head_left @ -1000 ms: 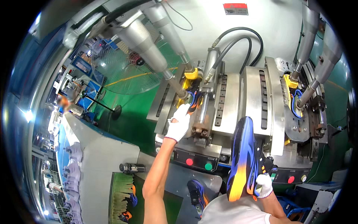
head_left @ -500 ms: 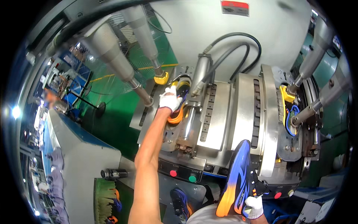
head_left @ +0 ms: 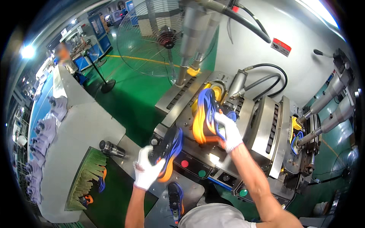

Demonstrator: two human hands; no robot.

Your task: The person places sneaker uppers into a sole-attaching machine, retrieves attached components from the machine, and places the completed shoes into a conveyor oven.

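Observation:
My left hand (head_left: 147,169), in a white glove, is closed on a sneaker (head_left: 172,154) with a black upper and a blue-to-orange sole, held in front of the machine's control panel. My right hand (head_left: 229,133), also gloved, grips a second sneaker (head_left: 204,116), its blue and orange sole side turned left. That shoe is above the left station of a metal pressing machine (head_left: 182,118), close to a yellow pad (head_left: 217,91). Whether it touches the station I cannot tell. Another sneaker (head_left: 175,197) lies on the metal plate below my hands.
Steel press rods with yellow ends (head_left: 193,71) stand over the left station. At the right station (head_left: 292,157) a blue-edged shoe sits under more rods. A large fan (head_left: 167,36) stands behind. On the left are a fringed opening (head_left: 84,178) with shoes inside and a black cylinder (head_left: 112,148).
My left hand has drawn a sneaker off the left station, toward me. My right hand has carried its sneaker from the lower right to above that station. The view has swung left.

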